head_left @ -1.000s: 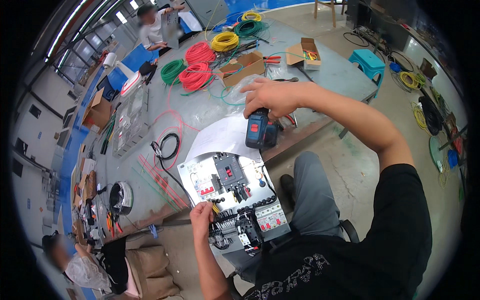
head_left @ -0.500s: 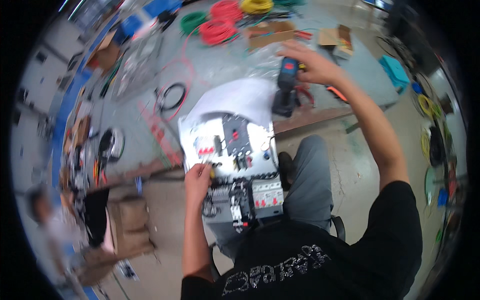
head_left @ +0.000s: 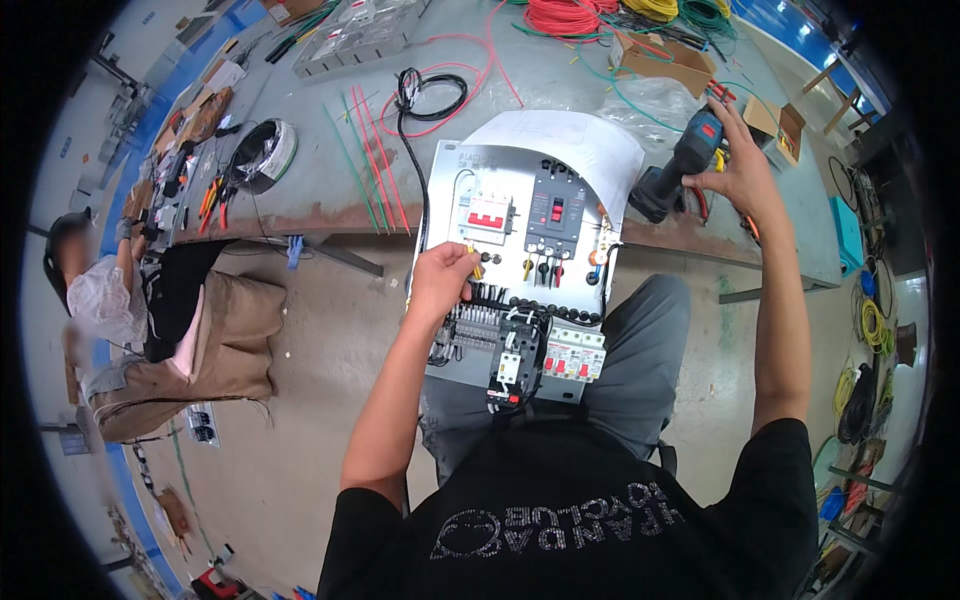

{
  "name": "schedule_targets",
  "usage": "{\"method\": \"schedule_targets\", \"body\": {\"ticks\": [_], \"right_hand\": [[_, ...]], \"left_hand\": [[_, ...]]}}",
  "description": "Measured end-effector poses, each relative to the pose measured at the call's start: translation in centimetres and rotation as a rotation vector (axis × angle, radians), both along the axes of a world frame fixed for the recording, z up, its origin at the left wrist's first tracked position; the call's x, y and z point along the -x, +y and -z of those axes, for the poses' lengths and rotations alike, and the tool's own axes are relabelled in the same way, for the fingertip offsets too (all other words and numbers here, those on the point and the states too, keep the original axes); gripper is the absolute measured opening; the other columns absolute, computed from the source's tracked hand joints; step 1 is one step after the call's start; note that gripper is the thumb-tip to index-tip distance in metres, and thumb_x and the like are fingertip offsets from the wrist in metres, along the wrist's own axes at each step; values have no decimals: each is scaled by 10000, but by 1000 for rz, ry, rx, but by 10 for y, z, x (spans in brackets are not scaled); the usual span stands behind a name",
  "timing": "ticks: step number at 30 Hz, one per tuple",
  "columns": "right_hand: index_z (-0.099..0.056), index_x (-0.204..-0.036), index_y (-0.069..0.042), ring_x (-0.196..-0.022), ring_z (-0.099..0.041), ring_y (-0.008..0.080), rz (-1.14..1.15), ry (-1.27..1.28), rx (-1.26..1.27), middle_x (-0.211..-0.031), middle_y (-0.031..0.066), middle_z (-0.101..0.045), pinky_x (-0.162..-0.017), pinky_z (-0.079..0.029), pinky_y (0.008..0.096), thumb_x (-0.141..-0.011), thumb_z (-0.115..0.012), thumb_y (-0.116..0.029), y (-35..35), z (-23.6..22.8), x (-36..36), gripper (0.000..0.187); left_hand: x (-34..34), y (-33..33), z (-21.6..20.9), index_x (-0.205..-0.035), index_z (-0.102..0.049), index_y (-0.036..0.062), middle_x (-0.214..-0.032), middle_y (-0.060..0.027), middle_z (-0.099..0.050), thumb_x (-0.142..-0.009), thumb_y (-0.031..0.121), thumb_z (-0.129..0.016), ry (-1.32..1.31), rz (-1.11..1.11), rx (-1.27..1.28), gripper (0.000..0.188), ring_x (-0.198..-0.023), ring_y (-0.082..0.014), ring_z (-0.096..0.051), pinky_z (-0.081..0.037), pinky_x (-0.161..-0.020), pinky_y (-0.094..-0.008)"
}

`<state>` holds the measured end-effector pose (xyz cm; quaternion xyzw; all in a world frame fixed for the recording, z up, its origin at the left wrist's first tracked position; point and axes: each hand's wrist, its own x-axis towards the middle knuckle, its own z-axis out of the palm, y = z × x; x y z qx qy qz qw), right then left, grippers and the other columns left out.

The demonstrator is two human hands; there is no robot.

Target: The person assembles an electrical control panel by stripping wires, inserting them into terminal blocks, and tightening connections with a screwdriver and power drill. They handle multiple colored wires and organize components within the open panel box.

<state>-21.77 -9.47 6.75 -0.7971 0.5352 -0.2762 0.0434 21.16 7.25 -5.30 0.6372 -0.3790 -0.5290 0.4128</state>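
Observation:
A metal mounting panel [head_left: 497, 270] with electrical parts leans from my lap against the table edge. Between the thumb and fingers of my left hand [head_left: 442, 283] is a short yellow wire [head_left: 477, 266], just below the small breaker with red levers [head_left: 487, 218]. To its right is a larger dark breaker [head_left: 556, 212] with yellow, black and red wire ends beneath it. My right hand [head_left: 745, 170] grips the upper body of a black cordless drill [head_left: 690, 150], which stands on its battery at the table's edge. A black contactor [head_left: 518, 350] and a white breaker row [head_left: 574, 355] fill the panel's lower part.
White paper [head_left: 570, 130] lies behind the panel. The grey table [head_left: 300, 130] bears coiled red wire [head_left: 565, 15], a black cable coil [head_left: 435, 97], cut wire lengths, pliers [head_left: 211, 200] and open cardboard boxes [head_left: 665, 65]. Another person [head_left: 100, 290] sits at the left.
The view has shifted, so the panel and table appear farther right, and the picture is sharper. My left hand stays at the panel's left side; the right hand remains at the drill.

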Motion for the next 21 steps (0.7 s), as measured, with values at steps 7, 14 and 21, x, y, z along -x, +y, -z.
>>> {"method": "schedule_targets", "body": {"ticks": [7,14,21], "right_hand": [[-355,-1612,-175,-1194,-675,381,118,-202,-103,-1370,199,-653,-1012,-544,431,-605,-1003,-350,21,9,-29,1211],[-299,-1624,-140,-1032,-690,203,46,-605,73,-1205,128,-662,-937,-568,344,-714,-953,-184,12,63,-36,1121],[-104,-1690,-122,-1188,-603,183,-47,-1027,173,-1329,132,-550,-1002,-521,326,-810,-835,8,7,98,-67,1151]], "left_hand": [[-9,0,11,-945,-749,-14,-691,4,-631,-975,156,-730,17,8,-52,174,-494,-61,-501,-344,-433,-238],[-8,4,-4,-1002,-744,4,-858,-44,-746,-1009,219,-691,-4,69,-104,222,-490,-75,-559,-399,-420,-236],[-14,5,9,-1039,-773,3,-842,-42,-742,-1000,218,-696,-11,56,-62,231,-487,-74,-554,-399,-418,-245]]}}
